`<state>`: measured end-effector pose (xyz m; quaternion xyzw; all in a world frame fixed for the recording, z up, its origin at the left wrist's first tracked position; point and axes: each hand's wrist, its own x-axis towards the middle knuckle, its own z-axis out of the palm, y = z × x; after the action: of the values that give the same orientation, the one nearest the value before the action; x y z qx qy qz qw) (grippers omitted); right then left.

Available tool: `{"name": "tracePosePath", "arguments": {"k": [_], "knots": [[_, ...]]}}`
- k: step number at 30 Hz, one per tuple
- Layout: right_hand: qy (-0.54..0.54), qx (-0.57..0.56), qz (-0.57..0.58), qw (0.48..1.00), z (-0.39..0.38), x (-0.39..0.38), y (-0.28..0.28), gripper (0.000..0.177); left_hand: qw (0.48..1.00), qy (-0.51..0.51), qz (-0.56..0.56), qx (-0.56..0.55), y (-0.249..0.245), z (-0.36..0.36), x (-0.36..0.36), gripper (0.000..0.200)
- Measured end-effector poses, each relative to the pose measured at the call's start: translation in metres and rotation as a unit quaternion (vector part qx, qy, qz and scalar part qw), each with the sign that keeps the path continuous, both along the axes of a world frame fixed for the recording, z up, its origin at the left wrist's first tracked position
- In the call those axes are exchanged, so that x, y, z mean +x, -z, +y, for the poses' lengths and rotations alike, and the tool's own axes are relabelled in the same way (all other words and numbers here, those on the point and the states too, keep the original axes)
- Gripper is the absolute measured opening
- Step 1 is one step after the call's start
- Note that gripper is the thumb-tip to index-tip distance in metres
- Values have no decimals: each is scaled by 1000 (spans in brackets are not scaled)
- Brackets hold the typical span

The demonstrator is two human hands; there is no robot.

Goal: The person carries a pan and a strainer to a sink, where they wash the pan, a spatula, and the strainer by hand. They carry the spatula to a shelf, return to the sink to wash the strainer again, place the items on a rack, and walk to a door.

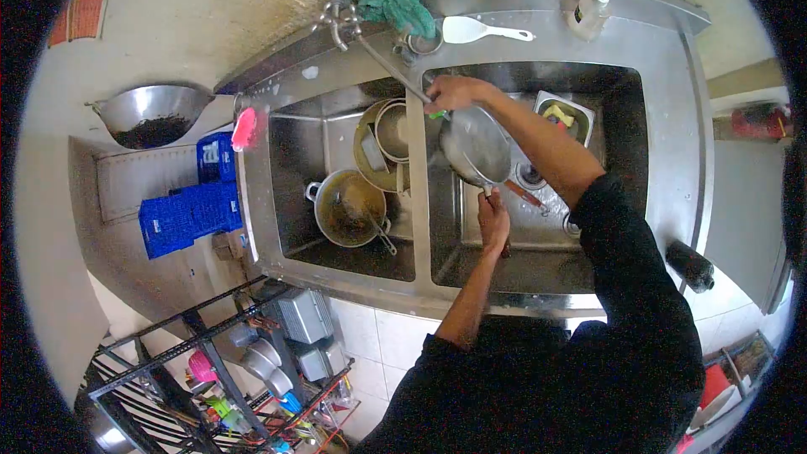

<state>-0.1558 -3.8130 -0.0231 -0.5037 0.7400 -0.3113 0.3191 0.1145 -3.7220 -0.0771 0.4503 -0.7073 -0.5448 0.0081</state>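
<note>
1. left hand (493, 220): closed around the handle of a pan (472, 150). the handle points back towards the person, its end showing below the fist.
2. right hand (458, 94): placed at the pan's far rim, fingers bent at the end of the tap hose (388, 63). a small green piece (437, 114) shows beneath the fingers; which of the two is grasped cannot be told.
3. pan: located at the right basin (471, 277), near the divider. inner surface greyish and wet-looking. contact with the basin floor cannot be confirmed.
4. right basin, remaining contents: a steel container (588, 136) with a yellow item (555, 112) inside, at the far side; a drain (530, 174); a reddish-brown elongated item (525, 193) just beside the pan.
5. left basin (294, 151): a two-handled pot (340, 202), soiled brownish inside, with a utensil (382, 231) leaning over its rim; stacked vessels (391, 130) beside it.
6. worktop (538, 17), far edge: green cloth (399, 10) near the tap (340, 25), small round dish (424, 42), white paddle (483, 31) lying flat, pump bottle (590, 13) upright.
7. left surroundings: wok (155, 109) with dark residue, pink item (244, 129) at the worktop edge, blue crates (192, 214), and a black rack (168, 338) carrying pots and utensils.
</note>
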Motion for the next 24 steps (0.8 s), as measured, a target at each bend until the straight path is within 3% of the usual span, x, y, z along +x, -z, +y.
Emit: {"name": "tracePosePath", "arguments": {"k": [2, 4, 8, 11, 13, 14, 16, 19, 20, 22, 23, 24], "knots": [[7, -8, -47, 999, 3, 4, -1, 42, 975, -58, 5, 217, -2, -3, 0, 47], [39, -28, -59, 997, 1, 8, 3, 44, 929, -90, 51, 356, -10, -10, 0, 42], [-15, 9, -107, 994, 2, 4, -12, 43, 788, -109, 122, 593, 11, -23, 9, 36], [-16, 3, -100, 995, 2, 0, -3, 41, 661, -158, 158, 716, 17, -23, 13, 38], [-29, 8, -117, 993, 1, 4, -11, 41, 644, -111, 183, 735, 22, -25, 13, 38], [-31, -3, -39, 999, -2, 2, 2, 40, 634, -88, 195, 743, 24, -25, 14, 38], [-35, -28, 119, 992, -13, -5, 33, 40, 650, -111, 190, 727, 17, -24, 15, 37], [34, -20, 146, 989, 0, 0, 14, 41, 692, -158, 170, 683, 17, -29, 15, 37], [-1, -10, 106, 994, 3, 1, 1, 42, 705, -178, 159, 668, 20, -26, 18, 37], [-71, 11, 28, 997, 1, 0, -24, 43, 785, -167, 110, 586, 18, -15, 17, 38], [-66, -3, 132, 989, -16, -6, 20, 43, 833, -163, 79, 522, 13, -8, 15, 38], [-63, 2, 94, 994, -6, -5, 7, 43, 877, -159, 47, 452, 5, -4, 14, 38]]}}
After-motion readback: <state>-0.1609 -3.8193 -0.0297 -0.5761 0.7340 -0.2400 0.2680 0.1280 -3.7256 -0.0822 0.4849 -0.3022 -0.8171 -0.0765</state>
